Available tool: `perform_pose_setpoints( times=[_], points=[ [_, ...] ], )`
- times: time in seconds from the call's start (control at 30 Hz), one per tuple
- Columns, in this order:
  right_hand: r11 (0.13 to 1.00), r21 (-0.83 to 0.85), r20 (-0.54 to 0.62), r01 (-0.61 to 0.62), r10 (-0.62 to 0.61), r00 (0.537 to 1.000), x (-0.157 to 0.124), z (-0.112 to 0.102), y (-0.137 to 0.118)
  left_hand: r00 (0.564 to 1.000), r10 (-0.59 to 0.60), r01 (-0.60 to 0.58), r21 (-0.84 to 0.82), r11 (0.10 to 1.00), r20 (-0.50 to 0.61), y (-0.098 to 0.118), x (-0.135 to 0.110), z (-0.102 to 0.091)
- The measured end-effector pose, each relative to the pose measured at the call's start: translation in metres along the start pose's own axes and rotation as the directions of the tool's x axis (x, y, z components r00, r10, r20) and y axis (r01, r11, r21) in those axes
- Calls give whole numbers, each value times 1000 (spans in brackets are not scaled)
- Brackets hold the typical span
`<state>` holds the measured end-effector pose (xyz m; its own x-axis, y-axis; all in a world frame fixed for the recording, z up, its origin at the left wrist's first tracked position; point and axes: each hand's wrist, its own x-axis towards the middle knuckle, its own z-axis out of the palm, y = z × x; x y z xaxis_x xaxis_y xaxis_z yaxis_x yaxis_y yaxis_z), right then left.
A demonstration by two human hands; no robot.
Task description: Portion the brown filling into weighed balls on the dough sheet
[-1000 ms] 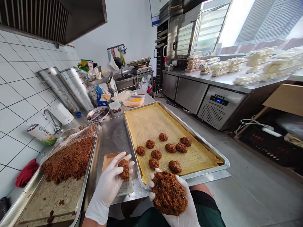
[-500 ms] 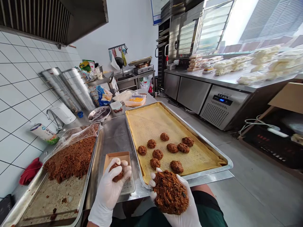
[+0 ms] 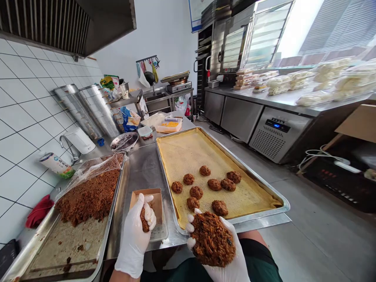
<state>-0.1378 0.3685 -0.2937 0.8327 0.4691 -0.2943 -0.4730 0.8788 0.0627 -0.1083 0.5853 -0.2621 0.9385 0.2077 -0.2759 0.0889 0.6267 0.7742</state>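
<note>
My left hand (image 3: 135, 231), in a white glove, is closed around a small lump of brown mixture (image 3: 145, 220). It is held over a cardboard tray (image 3: 158, 196) that sits on a small scale (image 3: 160, 232). A large clump of the same mixture (image 3: 212, 239) rests in my gloved right hand (image 3: 235, 260), whose fingers curl around its edge. Just beyond, on a metal baking tray (image 3: 249, 216) lined with a yellow mesh mat (image 3: 188, 150), several shaped balls (image 3: 196, 192) of the mixture sit apart or close together.
To the left, a metal tray (image 3: 73, 239) holds a big heap of mixture (image 3: 91, 196) partly under plastic film (image 3: 94, 168). Behind it are a bowl (image 3: 124, 141), a plastic tub (image 3: 169, 124) and a tap (image 3: 67, 147). Packed food boxes (image 3: 279, 84) line the right counter.
My left hand has turned and its fingers have closed more tightly around the small lump. My right hand stays almost still with the large clump.
</note>
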Motion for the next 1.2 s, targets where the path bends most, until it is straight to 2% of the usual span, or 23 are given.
perform_pose_setpoints(
  times=[0.13, 0.23, 0.3, 0.43, 0.53, 0.6, 0.7, 0.83, 0.97, 1.07, 1.2],
  points=[
    [1000, 0, 18, -7, 7, 1000, 0, 1, -1, 1000, -7, 5, 61, 998, 24, -1, 1, -2],
    [1000, 2, 9, 3, -3, 1000, -1, 3, -2, 990, -85, 65, 172, 983, 110, 4, -1, -2],
    [1000, 2, 10, 9, -9, 1000, -1, 3, -2, 988, -118, 94, 220, 971, 98, 6, -2, -4],
    [1000, 9, 25, 3, -3, 1000, 0, 2, -1, 995, -100, 96, 164, 982, 17, 4, -1, -8],
    [1000, 15, 32, -6, 6, 999, 1, 0, -2, 989, -137, 132, 90, 987, 57, 2, -2, -8],
    [1000, 18, 33, -6, 5, 999, 1, 0, -2, 990, -116, 114, 33, 993, 75, 4, -4, -4],
    [1000, 16, 28, -5, 5, 1000, 1, 0, -3, 992, -117, 118, -38, 992, 40, 8, -10, 2],
    [1000, 20, 24, -1, 0, 1000, 1, 0, -2, 988, -156, 154, 78, 985, 15, 9, -15, 1],
    [1000, 21, -24, 8, -8, 1000, 1, -1, -1, 995, -91, 83, 202, 976, 32, 5, -13, -5],
    [1000, 17, -23, 8, -8, 1000, 1, -2, -1, 998, -21, 13, 150, 989, 54, 5, -11, -5],
    [1000, 15, 1, 4, -4, 1000, 0, -3, -1, 994, -22, 17, 53, 998, 108, 5, -9, -3]
  ],
)
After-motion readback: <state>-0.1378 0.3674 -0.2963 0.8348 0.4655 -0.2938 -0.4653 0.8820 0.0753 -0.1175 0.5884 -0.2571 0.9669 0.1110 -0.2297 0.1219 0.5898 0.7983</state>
